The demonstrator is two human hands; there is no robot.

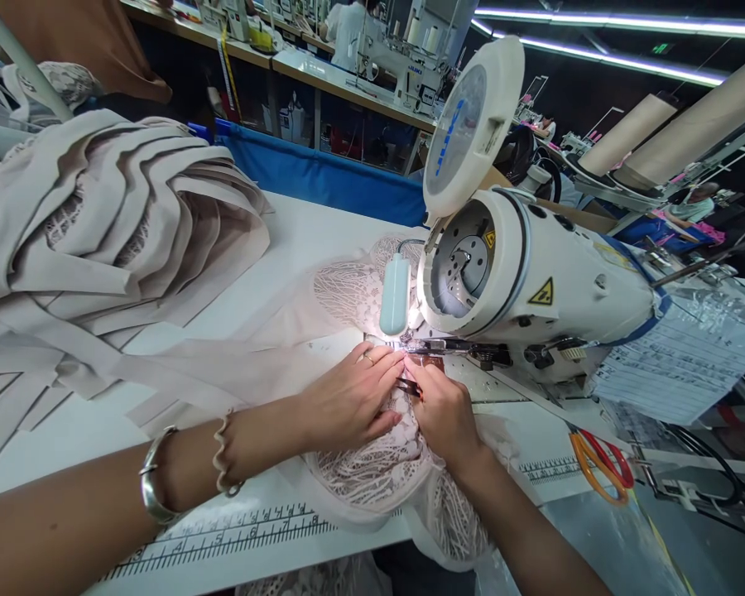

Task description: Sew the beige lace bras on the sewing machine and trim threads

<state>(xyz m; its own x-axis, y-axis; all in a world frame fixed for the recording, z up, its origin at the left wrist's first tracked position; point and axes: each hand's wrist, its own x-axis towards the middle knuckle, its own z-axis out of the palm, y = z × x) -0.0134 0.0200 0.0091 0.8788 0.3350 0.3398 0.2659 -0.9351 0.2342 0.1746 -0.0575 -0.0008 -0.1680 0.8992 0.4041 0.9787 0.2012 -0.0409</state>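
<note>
My left hand (353, 393) lies flat on pale pink lace fabric (372, 476), its fingers stretched toward the needle area of a white sewing machine (559, 273). Close beside it, my right hand (444, 406) is closed, with the dark blades of thread snips (408, 386) poking out from under its fingers. The right fingertips also touch the fabric edge near the black presser parts (434, 346). A small pale green lamp (396, 294) lights this spot. Part of the lace hangs over the table's front edge. The fingertips partly hide the seam.
A pile of pale fabric pieces (117, 215) covers the left of the white table (298, 219), with long strips trailing toward the machine. Orange-handled scissors (599, 468) lie at right. The machine's round cover (472, 124) stands raised. Printed sheets (683, 356) hang behind.
</note>
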